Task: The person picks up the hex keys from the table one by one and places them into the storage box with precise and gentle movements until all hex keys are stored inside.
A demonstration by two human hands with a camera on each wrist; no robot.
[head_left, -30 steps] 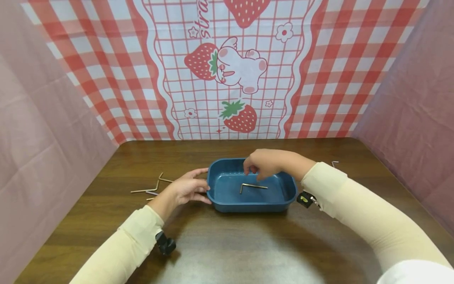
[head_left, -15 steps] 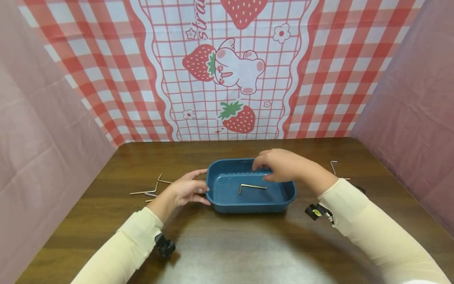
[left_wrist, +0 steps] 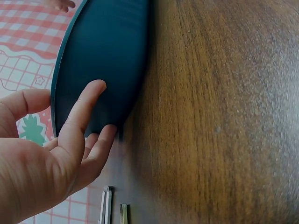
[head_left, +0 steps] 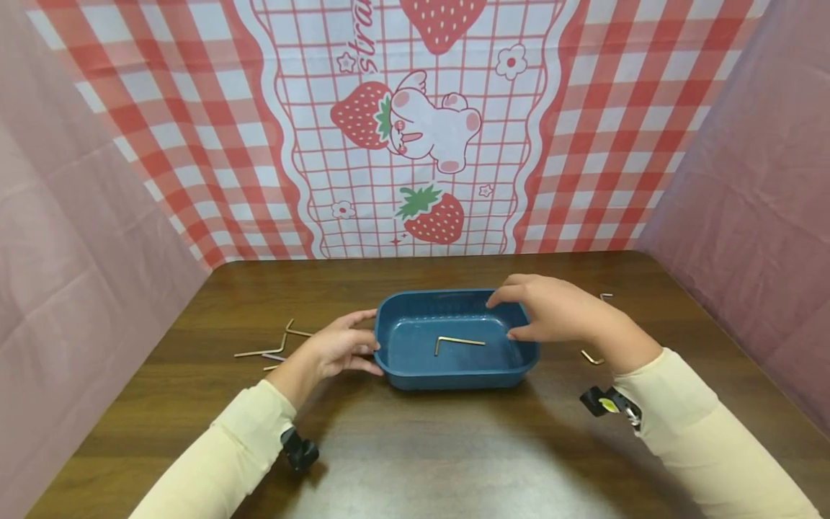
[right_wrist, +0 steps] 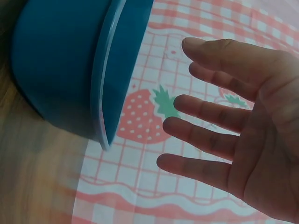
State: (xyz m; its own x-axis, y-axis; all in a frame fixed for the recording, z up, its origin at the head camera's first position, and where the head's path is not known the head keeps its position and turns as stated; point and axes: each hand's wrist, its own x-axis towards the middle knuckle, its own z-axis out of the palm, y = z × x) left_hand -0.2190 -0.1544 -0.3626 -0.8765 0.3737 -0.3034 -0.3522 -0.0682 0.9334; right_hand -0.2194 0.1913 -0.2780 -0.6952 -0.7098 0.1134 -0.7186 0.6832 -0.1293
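A blue rectangular bin [head_left: 457, 375] stands on the table with one L-shaped hex key [head_left: 462, 341] lying on its floor. At its left end, my left hand [head_left: 338, 347] rests spread fingers on the wall and rim. The left wrist view shows a fingertip [left_wrist: 99, 86] on the outer wall. Over the bin's right end hovers my right hand [head_left: 554, 311], its fingers apart and holding nothing. In the right wrist view its spread fingers [right_wrist: 201, 135] stand away from the bin rim [right_wrist: 99, 93].
Several hex keys [head_left: 261, 353] lie left of the bin, partly behind the left hand. On the right, another hex key [head_left: 592, 358] and a silvery one [head_left: 606, 295] lie partly hidden by the right arm. A strawberry-print cloth [head_left: 428, 130] hangs behind the table.
My right hand has moved right, from over the middle of the bin to its right end, with its fingers spreading. The left hand stays at the bin, and the hex key inside lies still.
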